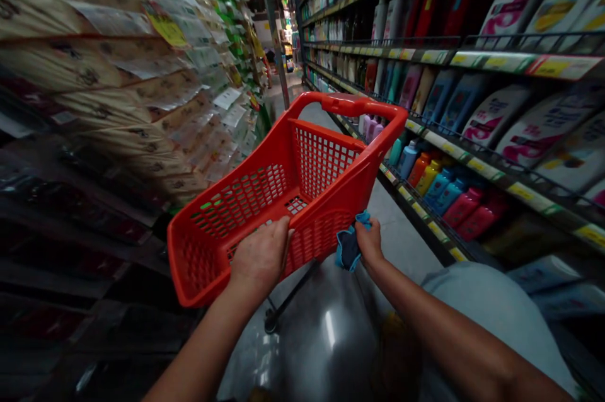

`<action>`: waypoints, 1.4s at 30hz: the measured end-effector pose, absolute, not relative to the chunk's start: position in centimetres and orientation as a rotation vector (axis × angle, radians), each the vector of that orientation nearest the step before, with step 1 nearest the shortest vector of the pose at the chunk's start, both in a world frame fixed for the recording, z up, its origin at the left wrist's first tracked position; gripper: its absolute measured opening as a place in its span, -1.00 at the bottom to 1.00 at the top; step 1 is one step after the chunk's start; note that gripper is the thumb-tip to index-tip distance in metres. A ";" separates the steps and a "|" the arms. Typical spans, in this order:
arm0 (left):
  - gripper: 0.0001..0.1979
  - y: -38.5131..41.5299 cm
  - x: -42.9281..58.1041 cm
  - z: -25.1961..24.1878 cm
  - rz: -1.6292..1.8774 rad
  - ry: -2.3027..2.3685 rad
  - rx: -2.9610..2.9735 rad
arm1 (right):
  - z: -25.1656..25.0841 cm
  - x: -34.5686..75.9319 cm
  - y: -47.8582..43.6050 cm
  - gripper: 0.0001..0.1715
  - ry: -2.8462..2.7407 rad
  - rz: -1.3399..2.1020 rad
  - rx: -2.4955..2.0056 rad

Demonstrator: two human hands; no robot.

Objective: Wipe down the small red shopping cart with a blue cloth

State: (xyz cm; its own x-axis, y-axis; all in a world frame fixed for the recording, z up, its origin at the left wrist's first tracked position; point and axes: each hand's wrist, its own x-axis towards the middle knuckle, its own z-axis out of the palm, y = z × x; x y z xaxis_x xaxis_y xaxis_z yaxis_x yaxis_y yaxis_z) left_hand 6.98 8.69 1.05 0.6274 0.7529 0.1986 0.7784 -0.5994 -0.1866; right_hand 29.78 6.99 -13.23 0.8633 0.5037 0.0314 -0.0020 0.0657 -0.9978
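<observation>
A red plastic shopping cart [307,225] stands tilted across the aisle in front of me, its basket bare inside and its handle at the far end. My left hand [263,251] is closed over the cart's near side rim, fingers curled to the inner side. Beside the cart's outer wall, my right hand [369,239] is closed on a crumpled dark blue cloth [348,249] with light blue edging. The cloth hangs from the fist close to the cart; whether it touches the wall I cannot tell.
Shelves of bottles [472,106] line the right side, with price strips along their edges. Stacked plastic-wrapped packs [118,74] rise on the left. A metal post [276,43] stands beyond the cart. Shiny grey floor [326,326] lies below.
</observation>
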 end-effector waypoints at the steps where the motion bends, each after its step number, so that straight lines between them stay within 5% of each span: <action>1: -0.56 8.7 6.8 1.0 -0.150 -1.229 -2.615 | -11.9 30.2 7.1 -0.74 -0.447 0.378 -1.443; 7: -0.52 9.2 4.3 1.9 -0.157 -1.232 -2.863 | 1.9 36.9 8.1 -0.67 -1.011 -0.361 -1.337; 10: -0.51 9.2 3.1 2.7 -0.088 -1.325 -3.013 | 4.6 36.3 7.7 -0.68 -1.324 -0.497 -1.454; 17: -0.49 8.6 3.0 2.4 -0.134 -1.370 -3.061 | -1.6 27.9 5.4 -0.65 -1.892 -0.363 -1.187; 26: -0.46 8.7 2.7 1.0 -0.216 -1.252 -2.961 | -3.7 34.0 9.5 -0.59 -1.058 -0.435 -1.357; 33: -0.46 8.6 3.9 1.7 -0.094 -1.363 -2.907 | -8.1 30.6 8.7 -0.61 -1.553 -0.218 -1.389; 42: -0.47 8.6 5.2 1.7 0.045 -1.478 -2.825 | -7.7 28.0 8.5 -0.59 -1.364 -0.072 -1.427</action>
State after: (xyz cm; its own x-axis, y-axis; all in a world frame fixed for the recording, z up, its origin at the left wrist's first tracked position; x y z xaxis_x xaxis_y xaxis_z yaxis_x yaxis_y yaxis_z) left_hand 5.22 8.57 1.66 0.5703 0.8201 -0.0466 0.8214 -0.5696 0.0284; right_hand 27.96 8.53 -7.69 0.3340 0.6613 0.6717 0.7287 0.2709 -0.6290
